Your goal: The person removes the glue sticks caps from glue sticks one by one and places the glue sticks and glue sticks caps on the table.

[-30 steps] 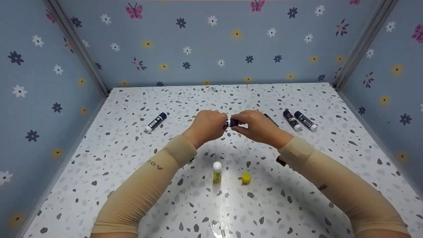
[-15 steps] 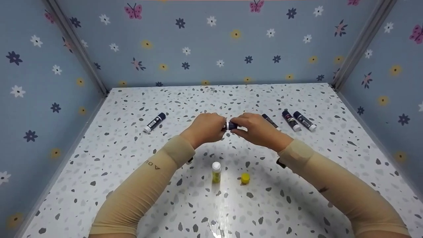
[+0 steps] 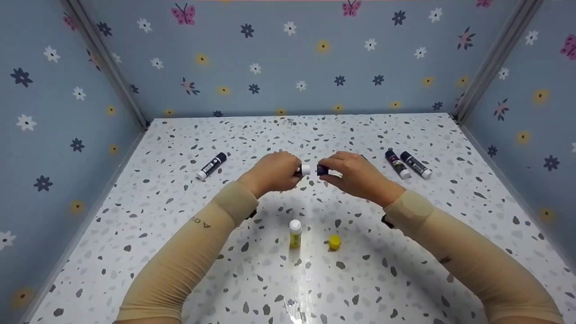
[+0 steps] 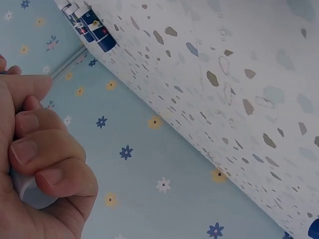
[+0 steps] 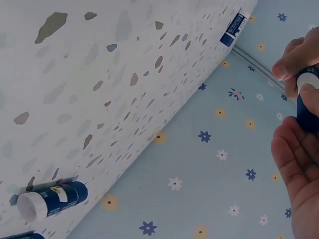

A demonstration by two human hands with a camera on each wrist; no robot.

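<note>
My left hand (image 3: 273, 172) grips a dark-bodied glue stick (image 3: 306, 169), its uncapped white end pointing right. The white base (image 4: 35, 191) of the glue stick shows under curled fingers in the left wrist view. Just across a small gap, my right hand (image 3: 357, 174) pinches the dark navy cap (image 3: 322, 170) between thumb and fingers. Nearer the body, a yellow glue stick (image 3: 295, 235) with a white top stands upright. A loose yellow cap (image 3: 334, 242) sits to its right on the table.
One navy glue stick (image 3: 211, 166) lies at the left. Two more, a red-marked glue stick (image 3: 398, 164) and a navy glue stick (image 3: 416, 164), lie at the right. Another is mostly hidden behind my right hand. Flowered panels (image 3: 288, 58) enclose the speckled table (image 3: 225, 279).
The navy cap has come off the glue stick, exposing its white end. My left hand has moved slightly left with the stick, and my right hand slightly right with the cap.
</note>
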